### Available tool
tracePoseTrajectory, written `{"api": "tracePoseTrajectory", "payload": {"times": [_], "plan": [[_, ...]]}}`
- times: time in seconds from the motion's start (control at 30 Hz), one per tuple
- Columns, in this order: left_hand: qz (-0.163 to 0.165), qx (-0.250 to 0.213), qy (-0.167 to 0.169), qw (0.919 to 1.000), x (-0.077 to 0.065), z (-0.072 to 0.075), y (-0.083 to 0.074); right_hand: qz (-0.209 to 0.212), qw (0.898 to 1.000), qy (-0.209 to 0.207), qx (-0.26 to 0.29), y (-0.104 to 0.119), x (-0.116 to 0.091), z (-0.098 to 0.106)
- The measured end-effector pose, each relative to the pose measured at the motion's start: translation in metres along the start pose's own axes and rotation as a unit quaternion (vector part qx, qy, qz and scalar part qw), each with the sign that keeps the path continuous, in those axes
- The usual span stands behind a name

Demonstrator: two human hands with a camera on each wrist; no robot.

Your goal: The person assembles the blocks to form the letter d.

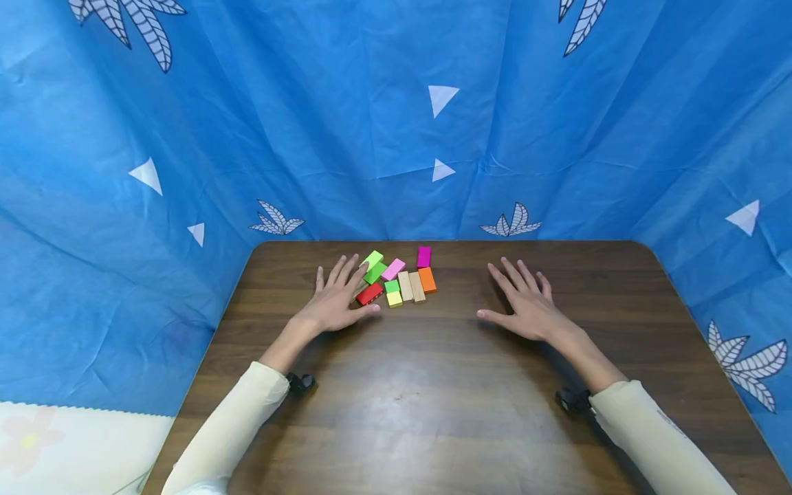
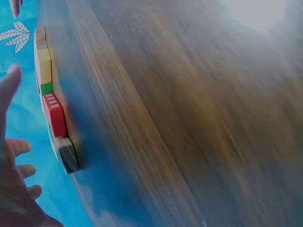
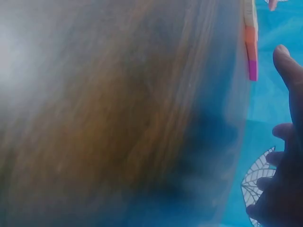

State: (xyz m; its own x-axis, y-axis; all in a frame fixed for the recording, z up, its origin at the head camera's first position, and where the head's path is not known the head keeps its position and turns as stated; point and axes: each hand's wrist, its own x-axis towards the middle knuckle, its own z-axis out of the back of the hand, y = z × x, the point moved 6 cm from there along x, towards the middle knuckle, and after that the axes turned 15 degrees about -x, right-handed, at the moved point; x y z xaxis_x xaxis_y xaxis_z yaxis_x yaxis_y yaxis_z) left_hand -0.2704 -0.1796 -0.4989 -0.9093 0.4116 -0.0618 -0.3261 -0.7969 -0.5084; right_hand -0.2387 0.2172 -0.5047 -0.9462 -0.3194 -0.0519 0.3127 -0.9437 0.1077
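Note:
Several small coloured wooden blocks lie close together near the table's far edge. Among them are a red block [image 1: 370, 294], an orange block [image 1: 427, 280], a magenta block [image 1: 423, 257], a pink block [image 1: 393, 269], a yellow block [image 1: 394, 300] and plain wood blocks [image 1: 405, 286]. My left hand [image 1: 337, 302] hovers at the left side of the group, fingers spread, overlapping a few blocks in the head view. Well to the right of the blocks, my right hand [image 1: 523, 302] is held over the table with its fingers spread and nothing in it.
The brown wooden table [image 1: 396, 399] has rounded far corners. A blue curtain [image 1: 371, 124] with leaf and triangle prints hangs along its back and sides. Dark wrist cameras are strapped below both hands. A pale cloth [image 1: 80, 440] shows at lower left.

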Motion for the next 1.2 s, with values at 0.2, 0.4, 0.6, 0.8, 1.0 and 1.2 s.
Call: {"api": "tracePoseTrajectory", "payload": {"times": [0.2,0.4,0.6,0.8,1.0,1.2], "plan": [[-0.012,-0.027,0.009,0.9995,0.008,-0.007,-0.008,0.004,0.999,0.004,0.042,0.008,0.014,-0.008],[-0.027,-0.044,0.018,0.9985,0.018,-0.014,-0.019,0.019,0.997,0.002,0.069,0.024,0.03,-0.012],[-0.029,-0.04,0.025,0.9984,0.027,-0.021,-0.029,0.045,0.995,-0.014,0.088,0.044,0.047,-0.014],[-0.03,-0.047,0.009,0.9984,0.033,-0.025,-0.037,0.065,0.992,-0.02,0.104,0.066,0.062,-0.014],[-0.031,-0.052,-0.004,0.9982,0.041,-0.029,-0.041,0.085,0.991,-0.023,0.103,0.082,0.081,-0.014],[-0.022,-0.046,0.002,0.9987,0.044,-0.034,-0.039,0.098,0.991,-0.011,0.093,0.092,0.095,-0.014]]}}
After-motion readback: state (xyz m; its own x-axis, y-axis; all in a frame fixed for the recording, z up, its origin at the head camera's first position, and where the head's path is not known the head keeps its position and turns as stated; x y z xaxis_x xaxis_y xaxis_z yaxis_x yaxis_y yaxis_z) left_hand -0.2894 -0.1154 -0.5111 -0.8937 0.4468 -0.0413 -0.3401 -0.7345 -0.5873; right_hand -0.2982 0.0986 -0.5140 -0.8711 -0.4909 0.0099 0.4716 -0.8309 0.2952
